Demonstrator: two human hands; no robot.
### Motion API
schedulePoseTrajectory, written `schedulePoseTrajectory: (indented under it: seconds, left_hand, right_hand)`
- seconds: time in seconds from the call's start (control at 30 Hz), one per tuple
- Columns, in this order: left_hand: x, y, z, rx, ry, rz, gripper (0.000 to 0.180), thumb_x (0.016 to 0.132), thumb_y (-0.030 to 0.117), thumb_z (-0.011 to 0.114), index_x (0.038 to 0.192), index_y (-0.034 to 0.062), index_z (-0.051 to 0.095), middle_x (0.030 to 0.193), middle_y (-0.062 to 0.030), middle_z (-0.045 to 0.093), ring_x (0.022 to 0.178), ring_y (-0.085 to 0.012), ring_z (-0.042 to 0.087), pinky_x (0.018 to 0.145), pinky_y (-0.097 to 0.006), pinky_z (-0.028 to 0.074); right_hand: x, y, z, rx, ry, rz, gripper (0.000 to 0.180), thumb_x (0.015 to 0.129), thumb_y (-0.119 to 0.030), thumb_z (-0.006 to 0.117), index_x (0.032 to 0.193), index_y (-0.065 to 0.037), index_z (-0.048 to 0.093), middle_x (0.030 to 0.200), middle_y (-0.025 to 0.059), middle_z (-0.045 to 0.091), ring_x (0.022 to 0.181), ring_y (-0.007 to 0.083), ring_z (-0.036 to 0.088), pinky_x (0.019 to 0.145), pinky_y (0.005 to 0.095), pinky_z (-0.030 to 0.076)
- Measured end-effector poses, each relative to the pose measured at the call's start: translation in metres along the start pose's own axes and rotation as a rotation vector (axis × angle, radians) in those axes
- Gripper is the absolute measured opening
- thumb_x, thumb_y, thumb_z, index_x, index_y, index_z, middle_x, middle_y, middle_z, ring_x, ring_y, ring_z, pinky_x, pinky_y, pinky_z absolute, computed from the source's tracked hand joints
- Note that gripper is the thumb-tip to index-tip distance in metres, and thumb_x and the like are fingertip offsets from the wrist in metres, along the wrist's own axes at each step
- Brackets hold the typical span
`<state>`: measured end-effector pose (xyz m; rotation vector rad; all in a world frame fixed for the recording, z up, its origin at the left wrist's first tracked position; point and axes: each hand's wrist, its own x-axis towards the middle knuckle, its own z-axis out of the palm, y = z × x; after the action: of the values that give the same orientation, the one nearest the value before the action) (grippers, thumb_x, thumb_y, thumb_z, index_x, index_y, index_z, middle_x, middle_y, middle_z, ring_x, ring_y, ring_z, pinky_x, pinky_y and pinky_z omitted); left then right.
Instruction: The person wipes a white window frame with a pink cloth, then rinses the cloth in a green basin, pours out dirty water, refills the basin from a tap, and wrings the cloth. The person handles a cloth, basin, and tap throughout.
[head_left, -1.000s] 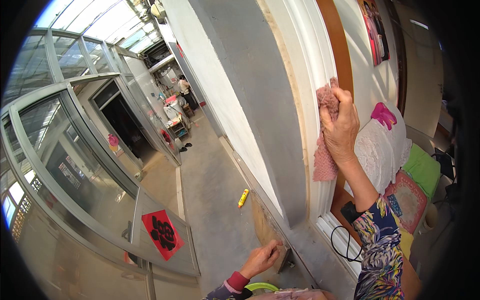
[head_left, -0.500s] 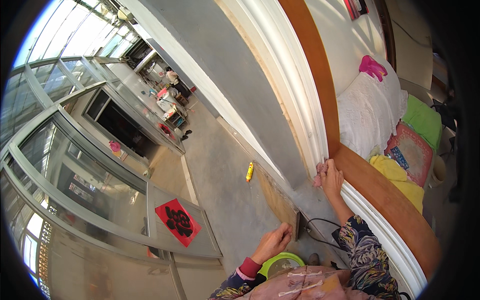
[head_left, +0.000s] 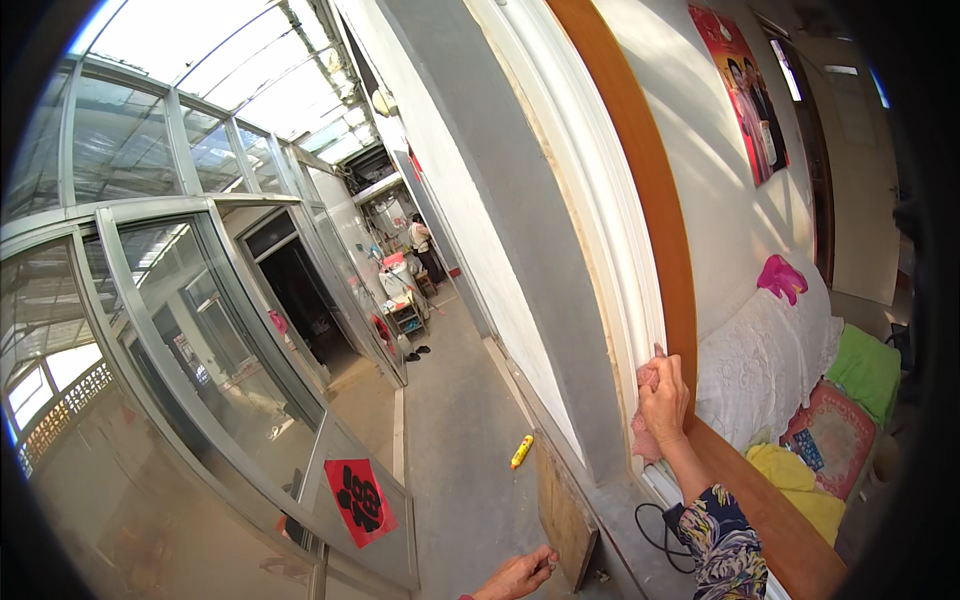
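Cloth (head_left: 645, 420), pink and bunched, sits right of the frame's centre, pressed flat against the white window frame (head_left: 600, 250) where that frame meets the brown wooden trim (head_left: 640, 180); the right hand (head_left: 665, 398) lies over it, fingers closed around the wad and palm to the frame, its flowered sleeve (head_left: 722, 540) running down to the lower edge. White frame and brown trim sweep from the top centre down to the lower right, with the grey wall (head_left: 530, 260) just left of them; left of that wall a concrete walkway (head_left: 450, 450) runs open toward the middle distance, bounded on its far side by glass and metal partitions (head_left: 180, 330). A wooden board (head_left: 562, 515) leans against the wall's foot near the lower centre; a small yellow object (head_left: 521, 451) lies on the walkway above it. The left hand (head_left: 518, 576), at the bottom edge, is loosely spread, fingertips touching or nearly touching the board's lower corner, holding nothing. Containers: none can be made out; a white-covered sofa (head_left: 760, 370) with cushions fills the right.
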<state>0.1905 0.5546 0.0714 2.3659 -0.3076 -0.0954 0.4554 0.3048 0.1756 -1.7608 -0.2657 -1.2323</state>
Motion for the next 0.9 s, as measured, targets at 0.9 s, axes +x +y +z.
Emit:
schedulePoseTrajectory:
  seconds: [0.9]
  left_hand:
    - [0.048, 0.031, 0.059, 0.131, -0.114, 0.436, 0.022, 0.095, 0.017, 0.053, 0.112, 0.0017, 0.055, 0.093, -0.0237, 0.060, 0.084, -0.0415, 0.059, 0.073, -0.047, 0.048]
  right_hand:
    - [-0.170, 0.131, -0.032, -0.303, -0.602, 0.560, 0.025, 0.082, -0.014, 0.065, 0.098, -0.001, 0.052, 0.091, 0.0255, 0.068, 0.091, 0.0438, 0.066, 0.079, 0.0522, 0.051]
